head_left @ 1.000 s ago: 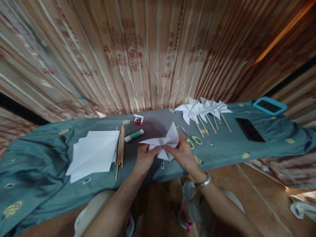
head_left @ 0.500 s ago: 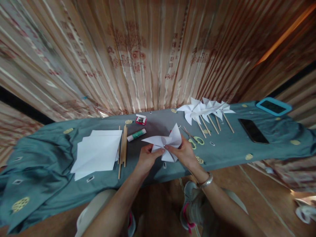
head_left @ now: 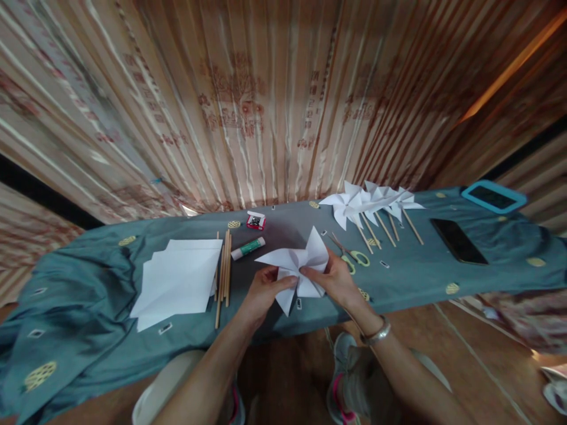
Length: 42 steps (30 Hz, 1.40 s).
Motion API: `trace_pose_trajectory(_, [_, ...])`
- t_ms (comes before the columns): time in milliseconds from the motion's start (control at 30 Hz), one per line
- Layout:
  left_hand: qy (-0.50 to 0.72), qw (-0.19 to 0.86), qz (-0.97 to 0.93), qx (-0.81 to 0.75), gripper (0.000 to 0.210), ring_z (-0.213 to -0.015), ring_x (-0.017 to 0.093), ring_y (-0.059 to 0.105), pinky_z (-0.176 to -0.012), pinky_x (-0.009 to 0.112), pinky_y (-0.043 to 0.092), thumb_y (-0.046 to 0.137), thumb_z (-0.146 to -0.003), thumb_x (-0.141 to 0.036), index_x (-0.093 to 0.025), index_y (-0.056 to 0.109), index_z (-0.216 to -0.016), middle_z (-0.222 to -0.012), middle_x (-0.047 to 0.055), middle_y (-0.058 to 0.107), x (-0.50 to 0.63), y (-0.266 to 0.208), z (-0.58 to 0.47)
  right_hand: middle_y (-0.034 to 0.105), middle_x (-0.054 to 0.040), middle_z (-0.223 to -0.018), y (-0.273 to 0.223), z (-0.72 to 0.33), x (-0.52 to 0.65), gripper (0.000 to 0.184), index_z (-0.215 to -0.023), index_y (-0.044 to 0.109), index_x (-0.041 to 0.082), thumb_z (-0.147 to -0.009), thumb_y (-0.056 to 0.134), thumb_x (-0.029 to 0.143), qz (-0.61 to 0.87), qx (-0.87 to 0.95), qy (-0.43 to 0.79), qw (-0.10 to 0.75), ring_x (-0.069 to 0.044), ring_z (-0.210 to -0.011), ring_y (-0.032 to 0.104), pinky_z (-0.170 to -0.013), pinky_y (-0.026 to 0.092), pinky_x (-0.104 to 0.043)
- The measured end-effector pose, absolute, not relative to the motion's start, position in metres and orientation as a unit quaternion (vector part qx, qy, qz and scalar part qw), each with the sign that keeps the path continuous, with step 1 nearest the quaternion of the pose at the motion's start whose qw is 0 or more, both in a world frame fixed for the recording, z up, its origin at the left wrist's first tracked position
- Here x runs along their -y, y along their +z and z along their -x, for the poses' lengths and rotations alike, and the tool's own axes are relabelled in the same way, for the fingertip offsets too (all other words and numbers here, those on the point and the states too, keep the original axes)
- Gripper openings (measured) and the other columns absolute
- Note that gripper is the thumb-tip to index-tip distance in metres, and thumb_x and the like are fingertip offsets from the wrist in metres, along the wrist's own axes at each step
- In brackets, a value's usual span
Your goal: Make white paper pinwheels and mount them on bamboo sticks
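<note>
Between my two hands is a white paper pinwheel [head_left: 290,260], its folded blades spread out and no stick visible on it. My left hand [head_left: 266,289] pinches its left side, thumb on the front near the centre. From the right, my right hand [head_left: 334,277] grips it too, with the thumb pressed at the middle. Fingers behind the paper are hidden. Beside my right hand lie scissors [head_left: 358,257] with light green handles. A glue stick [head_left: 248,248] rests left of the pinwheel, and behind that is a small open red box [head_left: 256,221] of dark pins or tacks.
A stack of white paper sheets [head_left: 177,277] lies at left, alongside several wooden sticks [head_left: 227,271]. Several finished pinwheels [head_left: 349,203] on sticks lie at the back right. Farther right are a black phone [head_left: 458,240] and a blue-framed device [head_left: 494,196]. A green cloth [head_left: 411,265] covers the table.
My hands have shifted slightly on the pinwheel, and a lower-left blade now shows pointing down. The shiny spot at its centre is now covered by my thumb. The view has tilted slightly.
</note>
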<state>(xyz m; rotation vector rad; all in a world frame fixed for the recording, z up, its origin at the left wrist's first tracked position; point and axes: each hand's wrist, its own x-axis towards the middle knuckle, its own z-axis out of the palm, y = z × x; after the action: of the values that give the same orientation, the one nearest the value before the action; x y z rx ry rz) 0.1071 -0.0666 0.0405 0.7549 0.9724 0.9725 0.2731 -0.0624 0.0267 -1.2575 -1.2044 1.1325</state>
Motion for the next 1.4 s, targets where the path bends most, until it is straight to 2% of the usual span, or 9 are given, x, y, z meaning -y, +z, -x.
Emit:
trace_pose_trajectory(633, [0.473, 0.701, -0.331, -0.418, 0.033, -0.067, 0.018, 0.063, -0.07, 0.029, 0.047, 0.086, -0.046, -0.026, -0.013, 0.073, -0.073, -0.073, 0.005, 0.073, 0.07, 0.039, -0.106, 0.075, -0.0064, -0.093, 0.028, -0.271, 0.07, 0.046, -0.101, 0.062, 0.019, -0.062, 0.08, 0.035, 0.522, 0.495, 0.482, 0.5, -0.025, -0.08, 0.071, -0.075, 0.058, -0.039])
trace_pose_trajectory(833, [0.479, 0.702, -0.338, -0.404, 0.034, -0.07, 0.017, 0.064, -0.075, 0.03, 0.048, 0.086, -0.046, -0.026, -0.014, 0.072, -0.074, -0.074, 0.004, 0.073, 0.079, 0.044, -0.104, 0.076, -0.0069, -0.089, 0.03, -0.269, 0.069, 0.045, -0.099, 0.064, 0.017, -0.059, 0.08, 0.032, 0.547, 0.504, 0.46, 0.485, -0.025, -0.08, 0.07, -0.072, 0.057, -0.036])
trace_pose_trajectory(1167, [0.499, 0.676, -0.333, -0.428, 0.034, -0.067, 0.016, 0.062, -0.071, 0.028, 0.048, 0.084, -0.044, -0.024, -0.015, 0.07, -0.074, -0.071, 0.001, 0.071, 0.086, 0.051, -0.09, 0.075, -0.0041, -0.078, 0.045, -0.246, 0.069, 0.047, -0.088, 0.065, 0.016, -0.049, 0.085, 0.034, 0.526, 0.447, 0.547, 0.473, -0.021, -0.066, 0.067, -0.062, 0.054, -0.032])
trace_pose_trajectory(1400, [0.531, 0.652, -0.317, -0.439, 0.034, -0.068, 0.015, 0.062, -0.069, 0.026, 0.047, 0.081, -0.047, -0.021, -0.015, 0.071, -0.079, -0.075, 0.001, 0.073, 0.081, 0.052, -0.076, 0.073, -0.0018, -0.077, 0.054, -0.228, 0.061, 0.044, -0.091, 0.064, 0.015, -0.055, 0.082, 0.029, 0.497, 0.482, 0.55, 0.466, -0.018, -0.063, 0.064, -0.058, 0.051, -0.028])
